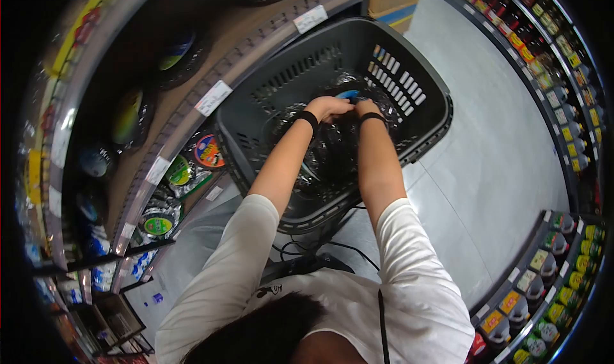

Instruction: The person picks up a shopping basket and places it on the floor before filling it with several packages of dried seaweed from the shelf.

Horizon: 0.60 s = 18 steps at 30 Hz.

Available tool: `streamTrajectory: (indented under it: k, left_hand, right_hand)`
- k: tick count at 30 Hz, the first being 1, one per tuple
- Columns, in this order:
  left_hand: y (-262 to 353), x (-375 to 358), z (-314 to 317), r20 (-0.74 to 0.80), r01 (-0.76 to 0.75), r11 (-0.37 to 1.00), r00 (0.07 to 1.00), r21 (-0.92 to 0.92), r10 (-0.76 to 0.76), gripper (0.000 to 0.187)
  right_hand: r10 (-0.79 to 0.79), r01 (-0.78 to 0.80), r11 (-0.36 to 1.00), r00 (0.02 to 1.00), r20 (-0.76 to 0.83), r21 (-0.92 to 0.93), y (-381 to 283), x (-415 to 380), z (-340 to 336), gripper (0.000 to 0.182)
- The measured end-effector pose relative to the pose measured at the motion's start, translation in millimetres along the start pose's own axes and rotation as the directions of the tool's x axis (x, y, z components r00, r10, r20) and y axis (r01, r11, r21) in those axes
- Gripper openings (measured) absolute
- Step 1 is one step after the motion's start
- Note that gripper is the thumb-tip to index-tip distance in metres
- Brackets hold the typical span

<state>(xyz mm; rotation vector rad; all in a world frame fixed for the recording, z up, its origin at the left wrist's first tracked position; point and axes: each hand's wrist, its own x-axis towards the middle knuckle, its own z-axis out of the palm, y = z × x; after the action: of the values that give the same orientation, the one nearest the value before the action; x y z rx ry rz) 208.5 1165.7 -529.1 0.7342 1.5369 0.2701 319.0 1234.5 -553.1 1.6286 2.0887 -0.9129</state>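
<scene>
Both my hands are down inside the black shopping basket (419, 118), right over the stack of clear plastic trays (323, 153) lying in it. My left hand (327, 106) is curled on the top edge of the pile near the far wall of the basket, fingers folded in like they're pinching something. My right hand (366, 107) sits just beside it, nearly touching, but it's turned away from me, so I honestly can't tell whether it's clamped on anything or just resting there. There's a bit of blue (349, 95) poking out between the two hands; too small to say what it is.

The trays fill most of the basket floor, closer to the far side than the near rim. My guess is they're super light, thin and crinkly, the kind that flexes and slides off its neighbours, and cracks if you squeeze the middle. I'd take them by the rim, both sides.

Shelf (211, 99) on my left has round packaged plates, bottles (563, 134) across the aisle.
</scene>
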Motion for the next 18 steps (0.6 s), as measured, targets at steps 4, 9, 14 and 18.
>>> streamTrajectory:
  k: [4,9,14,18]
  left_hand:
    - [15,-91,-16,-0.231,-0.202,0.979,0.951,0.034,0.205,0.060]
    - [-2,-207,-54,-0.403,-0.581,0.745,0.799,-0.327,0.446,0.032]
    - [-53,-248,-34,-0.595,-0.533,0.846,0.680,0.001,0.429,0.033]
    - [-86,-216,-40,-0.518,-0.438,0.885,0.727,0.157,0.451,0.034]
  right_hand:
    - [0.075,-0.074,0.997,0.996,-0.036,0.026,-2,51,17,0.038]
    - [-0.096,0.104,0.994,0.976,-0.196,0.033,-17,-23,-28,0.031]
    - [-0.123,0.142,0.989,0.943,-0.308,0.041,-56,-26,-44,0.031]
    - [-0.246,0.262,0.965,0.867,-0.433,-0.023,-76,-52,-51,0.028]
